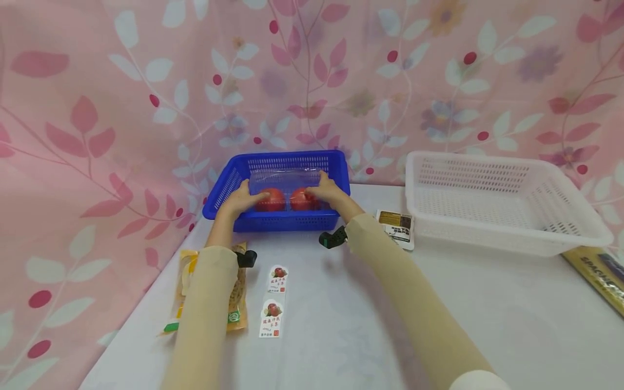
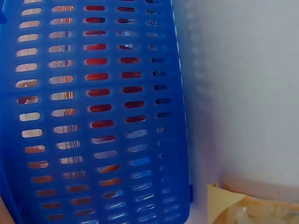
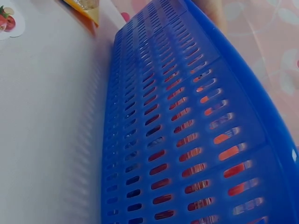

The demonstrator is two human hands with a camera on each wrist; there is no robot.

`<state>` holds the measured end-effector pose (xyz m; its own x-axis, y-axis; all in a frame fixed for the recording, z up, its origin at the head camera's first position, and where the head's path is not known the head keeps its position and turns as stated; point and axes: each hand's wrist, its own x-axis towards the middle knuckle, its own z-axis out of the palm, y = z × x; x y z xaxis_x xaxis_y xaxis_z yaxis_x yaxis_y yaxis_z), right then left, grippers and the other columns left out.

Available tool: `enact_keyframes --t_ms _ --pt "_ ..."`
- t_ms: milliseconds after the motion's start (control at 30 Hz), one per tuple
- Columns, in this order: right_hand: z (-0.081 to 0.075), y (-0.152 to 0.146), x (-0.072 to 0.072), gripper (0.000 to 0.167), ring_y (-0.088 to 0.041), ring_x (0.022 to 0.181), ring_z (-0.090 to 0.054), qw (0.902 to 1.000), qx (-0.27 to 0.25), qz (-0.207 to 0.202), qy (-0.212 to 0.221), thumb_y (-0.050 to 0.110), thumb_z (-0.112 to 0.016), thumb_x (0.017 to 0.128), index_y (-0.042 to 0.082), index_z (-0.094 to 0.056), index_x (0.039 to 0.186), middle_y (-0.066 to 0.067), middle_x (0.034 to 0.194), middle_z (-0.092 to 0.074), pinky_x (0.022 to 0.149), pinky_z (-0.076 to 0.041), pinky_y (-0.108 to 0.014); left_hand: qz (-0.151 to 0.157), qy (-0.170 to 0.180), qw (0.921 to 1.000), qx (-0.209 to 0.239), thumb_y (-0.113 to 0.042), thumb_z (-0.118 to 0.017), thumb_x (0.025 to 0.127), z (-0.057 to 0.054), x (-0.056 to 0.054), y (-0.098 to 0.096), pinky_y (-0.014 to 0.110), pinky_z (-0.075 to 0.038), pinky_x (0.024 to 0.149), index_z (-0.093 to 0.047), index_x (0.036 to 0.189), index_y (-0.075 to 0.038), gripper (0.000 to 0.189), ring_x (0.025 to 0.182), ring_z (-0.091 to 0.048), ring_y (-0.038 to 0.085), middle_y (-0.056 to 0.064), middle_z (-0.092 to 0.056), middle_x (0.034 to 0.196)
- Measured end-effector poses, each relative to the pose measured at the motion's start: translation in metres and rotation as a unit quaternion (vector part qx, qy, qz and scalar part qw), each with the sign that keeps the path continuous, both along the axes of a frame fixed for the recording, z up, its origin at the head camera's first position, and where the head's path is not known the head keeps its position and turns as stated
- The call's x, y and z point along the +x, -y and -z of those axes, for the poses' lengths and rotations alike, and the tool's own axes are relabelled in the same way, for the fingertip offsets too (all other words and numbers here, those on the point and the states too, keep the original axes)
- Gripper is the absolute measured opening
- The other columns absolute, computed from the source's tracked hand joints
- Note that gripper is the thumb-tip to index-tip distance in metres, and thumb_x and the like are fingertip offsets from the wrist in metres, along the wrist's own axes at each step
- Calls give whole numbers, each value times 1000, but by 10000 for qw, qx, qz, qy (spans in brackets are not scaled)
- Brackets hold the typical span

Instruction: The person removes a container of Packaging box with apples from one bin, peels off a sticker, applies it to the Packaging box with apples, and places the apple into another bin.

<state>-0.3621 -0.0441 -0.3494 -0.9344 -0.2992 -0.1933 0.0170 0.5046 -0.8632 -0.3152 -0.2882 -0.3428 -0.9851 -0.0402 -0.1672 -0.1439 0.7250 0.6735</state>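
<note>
Both hands reach into a blue perforated basket (image 1: 287, 223) at the back of the table. The left hand (image 1: 240, 200) holds the left end of a clear plastic box (image 1: 285, 177), its thumb over the front. At the opposite end, the right hand (image 1: 327, 190) grips the same box. Two red round fruits (image 1: 271, 201) show through the clear plastic. In the left wrist view, the slotted basket wall (image 2: 105, 84) hides most of the box and hand. Red also shows through the slots of the basket wall (image 3: 168, 116) in the right wrist view.
A white perforated basket (image 1: 487, 235) stands at right, near a golden spaghetti packet (image 1: 597, 273). Between the baskets lies a small packet (image 1: 397, 227). Below the left forearm is a yellow food bag (image 1: 239, 295), beside two apple-printed labels (image 1: 273, 319). A floral curtain (image 1: 312, 81) hangs behind.
</note>
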Motion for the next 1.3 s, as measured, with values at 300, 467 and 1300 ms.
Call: enact_keyframes --t_ms 300,467,1300 --pt "0 0 2 90 -30 137 -11 9997 228 -42 109 30 -58 85 2 3 146 -19 151 -7 107 -22 -44 25 -164 9997 -193 -49 -56 86 2 2 0 55 -15 106 5 146 -3 97 135 -11 41 25 -9 149" --pt "-1 -1 3 90 -30 136 -16 9994 335 -67 -95 31 -58 84 1 1 145 -20 149 -12 107 -23 -42 85 -214 9992 -339 -49 -55 86 0 1 -1 55 -15 105 3 146 -4 95 135 -12 41 24 -11 149" --pt "2 2 6 93 -29 136 -18 9949 242 -304 -927 28 -67 82 2 -3 146 -18 150 -16 109 -19 -37 316 -822 9915 -957 -51 -56 85 1 3 -5 59 -13 104 -24 144 -2 83 135 -8 41 24 -7 150"
